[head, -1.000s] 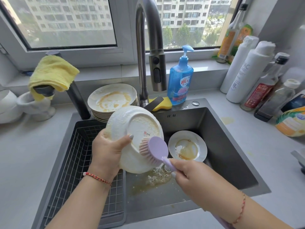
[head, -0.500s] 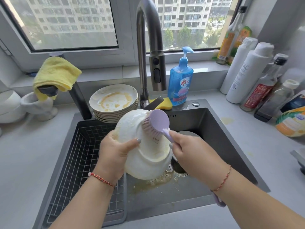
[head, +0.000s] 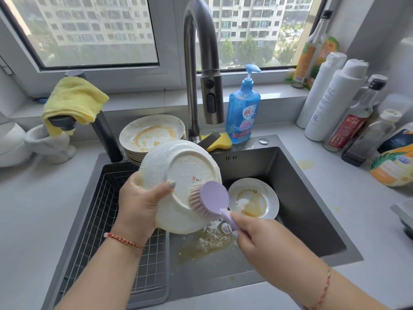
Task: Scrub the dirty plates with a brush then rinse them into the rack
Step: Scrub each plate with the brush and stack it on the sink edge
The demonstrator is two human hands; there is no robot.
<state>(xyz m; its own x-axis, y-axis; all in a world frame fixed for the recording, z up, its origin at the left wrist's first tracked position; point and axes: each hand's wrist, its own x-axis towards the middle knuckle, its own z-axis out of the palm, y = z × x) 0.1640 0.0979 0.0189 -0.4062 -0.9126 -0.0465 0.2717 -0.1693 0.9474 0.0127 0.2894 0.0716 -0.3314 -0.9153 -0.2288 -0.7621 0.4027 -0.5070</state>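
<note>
Both hands busy: left hand [head: 138, 204] grips soapy plate [head: 178, 186] rim, right hand [head: 257, 236] grips brush [head: 212, 199] handle; ceramic slippery, fragile.

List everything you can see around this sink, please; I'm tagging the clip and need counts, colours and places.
Held white plate: one, white, underside up, above the sink.
Purple scrub brush: one, lilac, bristles on the held plate.
Small dirty plate: one, white with brown residue, in the steel sink.
Stack of dirty plates: several, white, behind the sink, left of the tap.
Wire rack: one, grey, left part of the sink.
Curved steel tap: one, grey, centre back.
Blue soap bottle: one, right of the tap.
Yellow sponge: one, at the tap's base.
Yellow cloth: one, back left.
Bottles: several, mixed, right counter.
Left hand: grips the held plate.
Right hand: grips the brush handle.
</note>
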